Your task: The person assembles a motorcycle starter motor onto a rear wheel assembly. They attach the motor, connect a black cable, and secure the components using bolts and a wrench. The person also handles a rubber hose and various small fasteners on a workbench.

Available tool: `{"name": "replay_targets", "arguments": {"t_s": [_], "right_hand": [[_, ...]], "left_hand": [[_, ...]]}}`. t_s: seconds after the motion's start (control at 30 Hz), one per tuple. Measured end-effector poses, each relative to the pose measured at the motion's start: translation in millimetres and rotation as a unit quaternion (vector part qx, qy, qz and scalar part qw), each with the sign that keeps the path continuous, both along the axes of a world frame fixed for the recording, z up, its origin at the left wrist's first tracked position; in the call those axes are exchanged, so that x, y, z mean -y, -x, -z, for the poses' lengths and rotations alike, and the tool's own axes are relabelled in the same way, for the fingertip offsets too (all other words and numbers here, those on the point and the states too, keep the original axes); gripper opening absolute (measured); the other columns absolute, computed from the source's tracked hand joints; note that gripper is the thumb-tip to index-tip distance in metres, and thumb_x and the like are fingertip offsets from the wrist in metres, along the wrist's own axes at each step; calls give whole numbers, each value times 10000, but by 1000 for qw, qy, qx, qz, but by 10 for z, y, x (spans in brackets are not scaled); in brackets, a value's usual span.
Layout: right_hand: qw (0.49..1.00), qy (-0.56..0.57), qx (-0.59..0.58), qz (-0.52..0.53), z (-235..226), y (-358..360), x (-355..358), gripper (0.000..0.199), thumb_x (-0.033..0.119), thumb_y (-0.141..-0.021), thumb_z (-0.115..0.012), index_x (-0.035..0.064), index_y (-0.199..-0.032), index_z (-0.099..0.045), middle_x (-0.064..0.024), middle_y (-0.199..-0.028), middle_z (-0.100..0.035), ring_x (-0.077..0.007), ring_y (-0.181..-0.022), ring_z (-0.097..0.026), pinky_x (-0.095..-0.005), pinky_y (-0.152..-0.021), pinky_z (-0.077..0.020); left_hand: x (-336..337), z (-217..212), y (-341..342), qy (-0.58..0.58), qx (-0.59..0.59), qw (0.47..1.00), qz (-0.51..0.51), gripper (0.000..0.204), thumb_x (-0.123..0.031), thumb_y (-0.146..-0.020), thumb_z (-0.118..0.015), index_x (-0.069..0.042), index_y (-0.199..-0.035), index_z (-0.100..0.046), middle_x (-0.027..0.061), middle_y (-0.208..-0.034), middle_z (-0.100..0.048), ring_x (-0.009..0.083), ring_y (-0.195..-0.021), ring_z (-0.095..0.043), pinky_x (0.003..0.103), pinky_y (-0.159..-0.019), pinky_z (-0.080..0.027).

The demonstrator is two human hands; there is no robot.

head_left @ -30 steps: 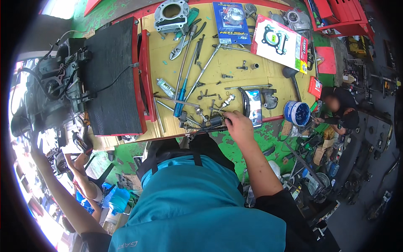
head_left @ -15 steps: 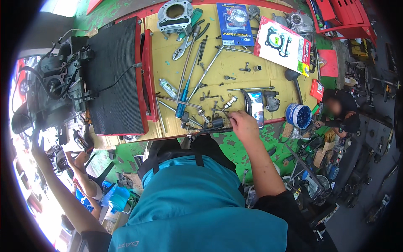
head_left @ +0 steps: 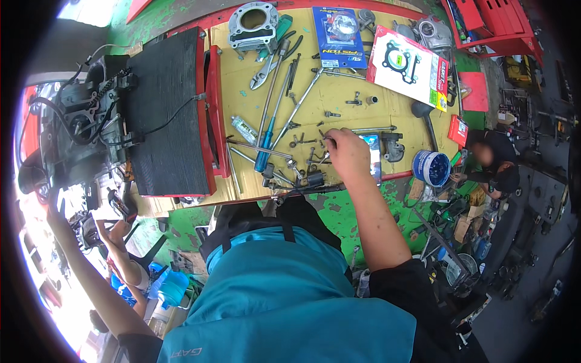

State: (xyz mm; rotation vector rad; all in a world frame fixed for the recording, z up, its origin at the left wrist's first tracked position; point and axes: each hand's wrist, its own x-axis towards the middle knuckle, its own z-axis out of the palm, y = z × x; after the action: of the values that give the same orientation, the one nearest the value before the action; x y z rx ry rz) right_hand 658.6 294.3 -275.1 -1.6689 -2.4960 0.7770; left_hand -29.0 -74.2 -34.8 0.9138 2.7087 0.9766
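My right hand (head_left: 351,151) is over the near part of the yellow work surface (head_left: 254,103), fingers bent and pinched together above small bolts (head_left: 301,140). What they pinch, if anything, is too small to make out. Just left of it lie a black ignition coil (head_left: 315,178), a blue-handled screwdriver (head_left: 262,158) and long metal rods. At the far left, my left hand (head_left: 47,198) rests against the lower end of the engine (head_left: 78,121); glare and the engine's edge hide its fingers. The engine stands beside a black ribbed mat (head_left: 166,115).
A cylinder block (head_left: 254,27), a carded piston kit (head_left: 339,36) and a gasket pack (head_left: 407,63) lie across the back. To the right are a black mallet (head_left: 426,124), a carburetor-like metal part (head_left: 394,147) and a blue-white tub (head_left: 431,168). Another person (head_left: 493,163) crouches beyond.
My right hand has moved up and slightly left, from beside the ignition coil to above the loose bolts. My left hand has stayed about where it was at the engine.
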Motion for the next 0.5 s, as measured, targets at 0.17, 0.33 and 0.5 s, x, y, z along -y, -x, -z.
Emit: {"name": "replay_targets", "arguments": {"t_s": [0.17,0.33,0.5], "right_hand": [[994,34,-76,71,-45,179,-84,226,237,-925,-721,76,-1083,-742,-173,-990,-749,-376,-895,-720,-484,-798,-569],[980,66,-183,47,23,544,-105,241,234,-882,-792,33,-1008,-749,-174,-792,-728,-375,-714,-699,-455,-675,-543],[973,109,-198,41,50,632,96,219,236,-879,-791,31,-940,-745,-179,-724,-689,-352,-640,-656,-440,-614,-495]], "left_hand": [[43,56,43,-49,13,999,-6,497,-305,-1105,-393,2,-1444,-587,151,-1460,-597,259,-1402,-545,442,-1198,-422],[-14,-6,-57,-10,3,1000,19,517,-316,-1112,-364,-17,-1483,-563,154,-1512,-566,272,-1447,-505,484,-1222,-387],[-18,11,-61,0,3,999,32,531,-325,-1113,-351,-24,-1504,-548,152,-1541,-544,279,-1483,-463,495,-1241,-360]]}}
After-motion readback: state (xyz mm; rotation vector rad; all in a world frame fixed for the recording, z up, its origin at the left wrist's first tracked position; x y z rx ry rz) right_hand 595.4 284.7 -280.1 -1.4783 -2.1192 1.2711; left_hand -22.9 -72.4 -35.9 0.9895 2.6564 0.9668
